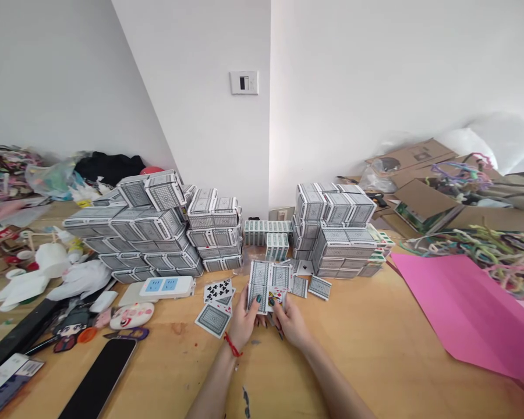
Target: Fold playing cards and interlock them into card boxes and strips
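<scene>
My left hand (244,317) grips a stack of playing cards (260,283) held upright, patterned backs toward me; a red cord circles that wrist. My right hand (290,322) pinches a few face-up cards (276,298) just beside the stack. Loose cards lie on the wooden table around them: a black spades card (219,289), a face-down card (213,319), and two small face-down cards (320,287) to the right.
Piles of boxed card decks stand at left (157,230) and right (338,235). A white power strip (166,286), a dark phone (99,381), a pink paper sheet (463,311), cardboard boxes (423,198) and craft clutter ring the table (375,361).
</scene>
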### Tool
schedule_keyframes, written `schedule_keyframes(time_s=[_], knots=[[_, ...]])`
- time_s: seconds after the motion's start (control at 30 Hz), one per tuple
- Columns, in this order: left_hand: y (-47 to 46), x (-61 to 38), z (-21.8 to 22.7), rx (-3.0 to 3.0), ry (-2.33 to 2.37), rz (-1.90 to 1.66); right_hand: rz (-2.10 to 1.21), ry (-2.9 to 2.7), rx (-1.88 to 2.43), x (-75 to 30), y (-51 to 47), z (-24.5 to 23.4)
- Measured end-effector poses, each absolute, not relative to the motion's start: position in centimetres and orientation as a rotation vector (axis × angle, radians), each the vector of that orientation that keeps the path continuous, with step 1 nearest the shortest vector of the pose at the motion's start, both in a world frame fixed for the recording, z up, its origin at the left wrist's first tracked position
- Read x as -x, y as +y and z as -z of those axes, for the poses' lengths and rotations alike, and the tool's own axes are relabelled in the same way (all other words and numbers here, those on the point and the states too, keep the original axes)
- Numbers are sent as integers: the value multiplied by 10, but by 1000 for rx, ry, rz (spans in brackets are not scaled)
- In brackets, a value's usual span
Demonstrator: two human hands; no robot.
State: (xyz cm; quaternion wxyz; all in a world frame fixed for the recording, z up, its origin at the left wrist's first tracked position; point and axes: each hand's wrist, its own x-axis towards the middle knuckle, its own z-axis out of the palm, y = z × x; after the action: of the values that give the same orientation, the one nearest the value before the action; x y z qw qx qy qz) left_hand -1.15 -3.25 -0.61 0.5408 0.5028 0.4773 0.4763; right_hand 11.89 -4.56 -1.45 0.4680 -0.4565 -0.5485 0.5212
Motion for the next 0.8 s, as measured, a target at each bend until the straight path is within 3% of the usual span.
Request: schedule_keyframes(time_s=[0.8], knots=[[-29,17,11,-1337,1138,-1138,-1387,-1356,1091,-117,-46,12]])
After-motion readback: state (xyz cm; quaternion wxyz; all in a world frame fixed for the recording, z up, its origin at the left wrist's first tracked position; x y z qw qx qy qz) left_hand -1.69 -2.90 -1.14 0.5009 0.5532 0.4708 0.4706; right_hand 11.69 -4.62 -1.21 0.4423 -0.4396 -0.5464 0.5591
